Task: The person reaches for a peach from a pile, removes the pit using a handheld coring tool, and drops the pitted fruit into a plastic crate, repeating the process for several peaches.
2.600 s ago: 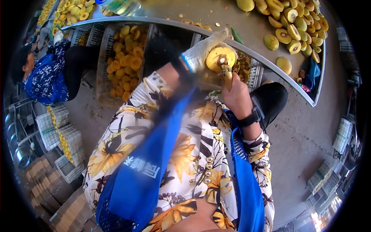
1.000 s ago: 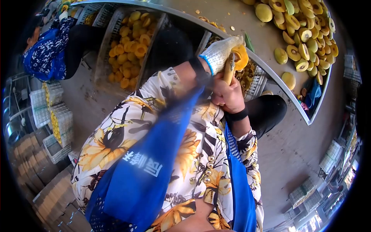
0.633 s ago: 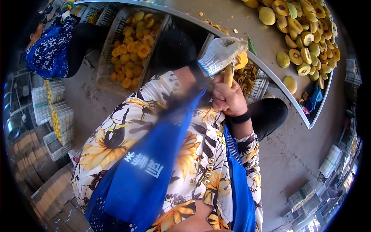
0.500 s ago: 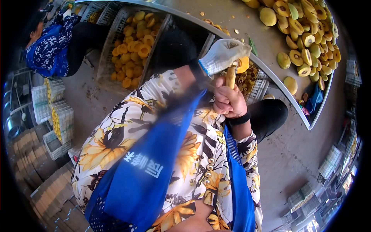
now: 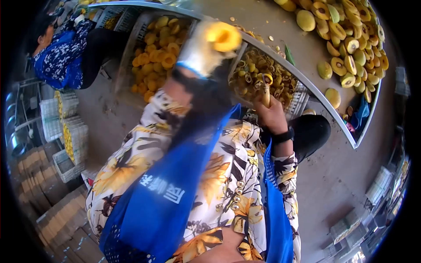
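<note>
Our gloved left hand has swung left since half a second ago, reaching forward; blurred, it clasps a hollowed fruit half near the crate of yellow halves. Our right hand grips a wooden-handled tool above the scrap crate. Grey floor lies below; the metal-edged table bears piled fruit.

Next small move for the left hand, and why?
Probably lower the hollowed fruit half into the crate of similar halves and release it. The gloved left hand, blurred, holds it near that crate. Its centre looks scooped out, and the right hand holds the tool apart, over the scraps.
</note>
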`<state>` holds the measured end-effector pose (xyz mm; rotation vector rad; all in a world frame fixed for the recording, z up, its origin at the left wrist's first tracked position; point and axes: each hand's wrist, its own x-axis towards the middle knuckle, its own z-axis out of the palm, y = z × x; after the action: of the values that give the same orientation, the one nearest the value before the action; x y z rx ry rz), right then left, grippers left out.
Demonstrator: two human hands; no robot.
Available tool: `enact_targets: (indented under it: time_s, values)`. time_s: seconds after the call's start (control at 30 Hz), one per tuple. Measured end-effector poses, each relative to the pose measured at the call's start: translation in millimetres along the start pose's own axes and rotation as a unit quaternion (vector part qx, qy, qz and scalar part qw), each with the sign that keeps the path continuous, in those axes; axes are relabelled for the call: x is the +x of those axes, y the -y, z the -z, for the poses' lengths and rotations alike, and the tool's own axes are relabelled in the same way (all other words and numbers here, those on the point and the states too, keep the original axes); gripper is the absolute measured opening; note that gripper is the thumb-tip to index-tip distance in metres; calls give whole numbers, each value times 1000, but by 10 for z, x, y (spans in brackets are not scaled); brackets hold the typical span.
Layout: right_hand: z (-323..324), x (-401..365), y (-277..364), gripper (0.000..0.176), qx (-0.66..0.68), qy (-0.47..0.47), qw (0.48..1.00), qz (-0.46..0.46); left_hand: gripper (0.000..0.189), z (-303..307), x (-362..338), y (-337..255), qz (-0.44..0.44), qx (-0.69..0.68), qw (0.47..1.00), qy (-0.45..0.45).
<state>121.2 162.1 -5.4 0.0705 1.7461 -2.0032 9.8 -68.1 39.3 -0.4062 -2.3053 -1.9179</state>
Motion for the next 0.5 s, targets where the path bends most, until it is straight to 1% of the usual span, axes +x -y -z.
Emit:
enact_targets:
  time_s: [0.03, 0.07, 0.1, 0.13, 0.17, 0.2, 0.23, 0.27, 0.3, 0.33, 0.37, 0.43, 0.47, 0.5]
  values:
    - [14, -23, -3, 12, -23, -15, 999, -33, 44, 260, -37, 64, -67, 197, 978, -20]
    - [29, -49, -6, 13, -46, -29, 996, -67, 44, 559, -86, 127, -108, 387, 915, -49]
    - [53, -61, -15, 13, -26, -17, 997, -66, 45, 838, -131, 191, -111, 501, 853, -92]
    - [64, -69, 31, 13, 19, -1, 997, -77, 38, 892, -126, 55, -11, 482, 868, -118]
    - [74, -78, 76, 14, 64, 14, 994, -89, 31, 945, -123, -80, 90, 462, 870, -145]
    - [84, -88, 120, 14, 107, 28, 989, -102, 24, 963, -156, -49, 32, 504, 844, -180]
    - [97, -108, 191, 14, 166, 50, 977, -121, 25, 885, -161, -188, 52, 417, 896, -143]
    - [95, -132, 243, 15, 223, 72, 962, -142, 26, 752, -171, -320, 74, 326, 937, -106]
    - [88, -141, 280, 16, 268, 81, 950, -139, 27, 644, -187, -279, 98, 193, 976, -29]
    - [86, -155, 335, 16, 283, 92, 944, -142, 28, 405, -178, -421, 180, 45, 982, 38]
    - [82, -182, 389, 16, 298, 100, 938, -143, 28, 187, -189, -381, 175, -46, 978, 102]
    - [80, -242, 431, 16, 317, 108, 932, -141, 26, -204, -172, -477, 199, -64, 954, 216]
    - [90, -268, 427, 16, 328, 113, 928, -140, 27, -359, -173, -523, 239, -79, 937, 243]
    - [102, -296, 416, 15, 338, 117, 923, -139, 26, -497, -177, -442, 253, -126, 924, 258]
